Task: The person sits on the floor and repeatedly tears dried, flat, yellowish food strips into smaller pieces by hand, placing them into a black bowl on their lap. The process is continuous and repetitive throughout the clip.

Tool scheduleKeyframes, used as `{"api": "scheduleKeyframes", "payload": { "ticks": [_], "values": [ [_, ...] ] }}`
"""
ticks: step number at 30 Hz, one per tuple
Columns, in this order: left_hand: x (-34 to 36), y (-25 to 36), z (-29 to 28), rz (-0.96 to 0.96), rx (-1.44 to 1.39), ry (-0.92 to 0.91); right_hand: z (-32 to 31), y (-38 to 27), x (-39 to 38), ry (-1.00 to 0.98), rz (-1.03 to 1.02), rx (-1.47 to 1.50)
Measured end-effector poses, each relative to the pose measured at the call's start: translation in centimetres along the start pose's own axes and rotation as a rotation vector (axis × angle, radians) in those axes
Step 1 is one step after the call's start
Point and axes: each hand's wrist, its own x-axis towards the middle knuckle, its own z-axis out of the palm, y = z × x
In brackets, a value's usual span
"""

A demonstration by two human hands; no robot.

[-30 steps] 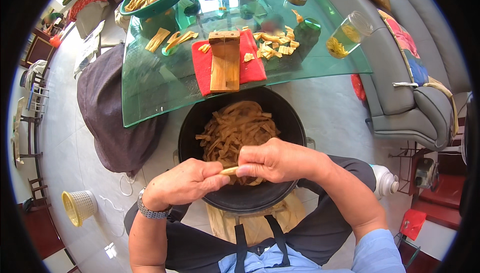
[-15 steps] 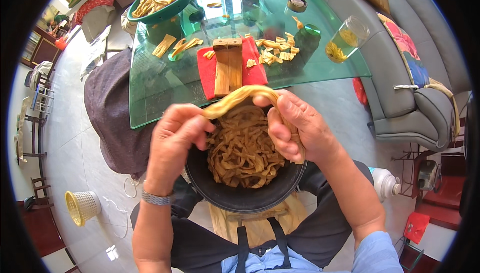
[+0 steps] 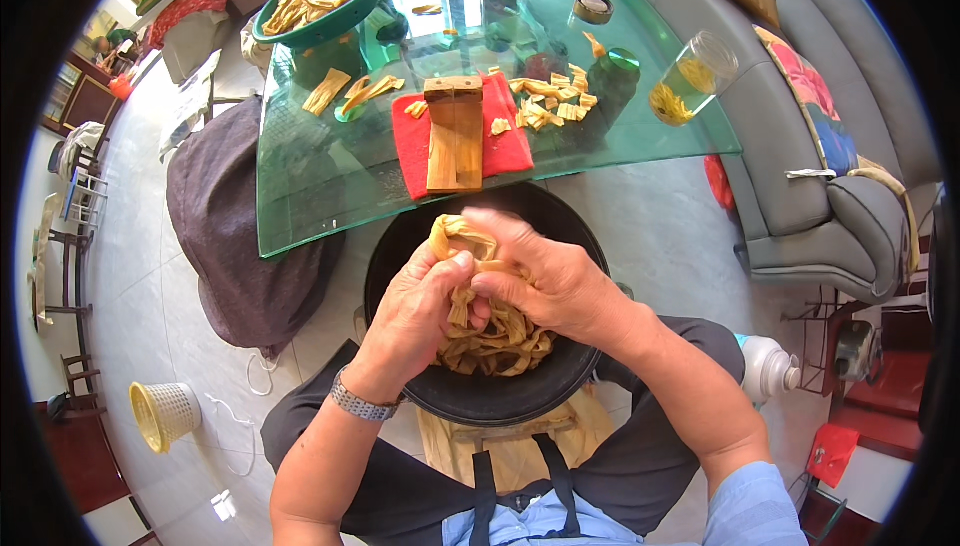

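The fingers of the left hand [image 3: 425, 306] and the right hand [image 3: 545, 281] are closed around a curled tan strip [image 3: 462, 244], which is held just above the black bowl [image 3: 480, 396] resting on the lap. The bowl is partly filled with more strips [image 3: 495, 341]. A slip could be judged likely if the strip is bent too sharply; it may crack, or loose strips may be dragged over the rim. On the glass table [image 3: 320, 181], a clear jar [image 3: 690, 76] with yellow contents lies tilted at the right edge, and a small round tin [image 3: 593, 8] sits farther back.
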Motion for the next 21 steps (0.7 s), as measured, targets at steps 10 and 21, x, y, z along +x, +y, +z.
{"api": "scheduleKeyframes", "payload": {
  "ticks": [10,21],
  "values": [
    [-0.9,1.3,-1.7,-0.093,-0.031,-0.177,-0.1,-0.9,1.0,-0.188,0.660,0.522],
    [-0.4,1.2,-2.0,0.001,-0.054,-0.080,-0.2,-0.5,0.3,-0.098,0.321,0.180]
  ]
}}
